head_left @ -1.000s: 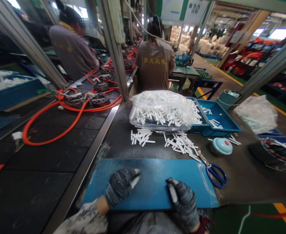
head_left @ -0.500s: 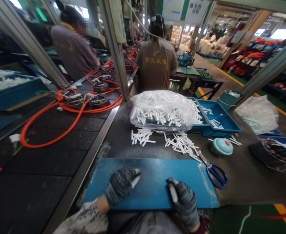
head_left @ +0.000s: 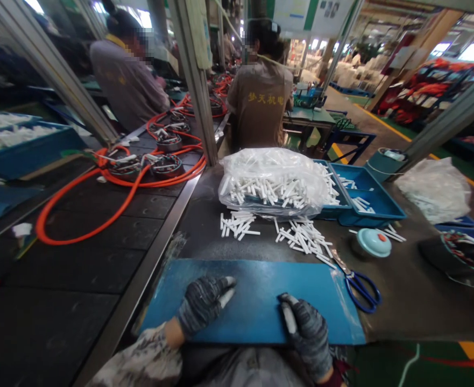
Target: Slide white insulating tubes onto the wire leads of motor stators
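My left hand (head_left: 205,302), in a grey and black knit glove with pale fingertips, rests on the blue mat (head_left: 256,277). Its fingers are loosely bent and the thumb stands a little apart, with nothing seen between them. Toward the mat's front right lies my right hand (head_left: 306,328), gloved alike. Its fingers curl slightly inward, the thumb is apart from them, and no object shows in it. Short white tubes (head_left: 303,236) lie loose beyond the mat. Scissors with blue handles (head_left: 361,290) lie at the mat's right edge, nearest to my right hand.
A clear plastic bag of white tubes (head_left: 275,183) rests at the back beside blue bins (head_left: 372,215). A light-blue lidded container (head_left: 374,243) stands to the right. Leftward, a dark conveyor (head_left: 99,226) carries orange cable (head_left: 79,240) and wound stators (head_left: 166,165). Two co-workers (head_left: 261,107) sit beyond.
The view has shifted slightly, and the co-worker ahead has turned their head to the left. Both my hands stay in place on the mat.
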A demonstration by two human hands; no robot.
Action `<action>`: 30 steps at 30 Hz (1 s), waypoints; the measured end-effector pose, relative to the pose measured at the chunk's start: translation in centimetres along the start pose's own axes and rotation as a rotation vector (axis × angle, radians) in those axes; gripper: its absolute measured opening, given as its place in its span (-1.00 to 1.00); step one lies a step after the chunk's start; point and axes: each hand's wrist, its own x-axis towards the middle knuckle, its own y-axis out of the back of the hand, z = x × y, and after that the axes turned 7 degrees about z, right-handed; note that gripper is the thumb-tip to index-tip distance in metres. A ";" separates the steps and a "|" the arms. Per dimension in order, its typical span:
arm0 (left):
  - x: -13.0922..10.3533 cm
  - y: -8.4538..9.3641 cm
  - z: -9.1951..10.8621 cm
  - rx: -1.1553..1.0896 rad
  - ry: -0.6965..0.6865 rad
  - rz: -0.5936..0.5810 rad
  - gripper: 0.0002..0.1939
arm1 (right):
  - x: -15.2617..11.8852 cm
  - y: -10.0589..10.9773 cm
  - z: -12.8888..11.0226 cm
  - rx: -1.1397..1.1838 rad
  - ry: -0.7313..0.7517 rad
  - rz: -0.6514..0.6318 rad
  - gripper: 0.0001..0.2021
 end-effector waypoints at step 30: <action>9.2 4.0 -14.4 0.381 0.612 -0.092 -0.48 | -1.2 -0.3 2.4 -0.111 0.380 0.049 -0.66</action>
